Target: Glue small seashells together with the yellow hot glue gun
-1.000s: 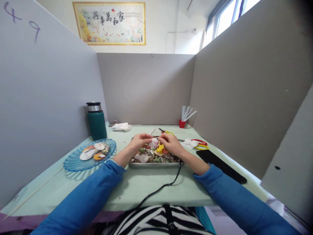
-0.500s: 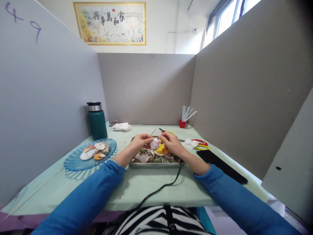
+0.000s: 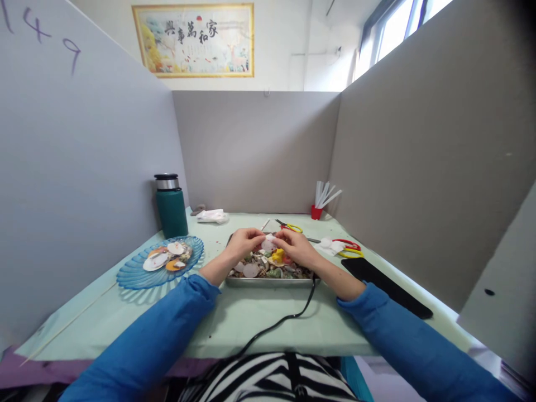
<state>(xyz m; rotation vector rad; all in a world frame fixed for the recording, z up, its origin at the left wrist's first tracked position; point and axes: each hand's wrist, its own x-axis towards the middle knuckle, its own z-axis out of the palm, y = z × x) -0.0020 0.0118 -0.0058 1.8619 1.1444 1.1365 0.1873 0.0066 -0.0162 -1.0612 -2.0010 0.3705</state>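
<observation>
Above the metal tray, my left hand pinches one side of a small whitish shell-like disc. The fingertips of my right hand close on its other side. The fingers hide part of the disc, so its exact kind is unclear. Several shells and small stones fill the tray below. Among them lies a yellow piece, just under my right fingers.
A blue scalloped plate of shells and a green bottle stand left. Yellow-handled scissors, white tissue, red-handled scissors and a black slab lie right. A red cup holds white sticks. A black cable crosses the front.
Both hands have drawn slightly closer together around the disc, which has turned; the red specks seen on it before no longer show clearly. The whole view has shifted slightly.
</observation>
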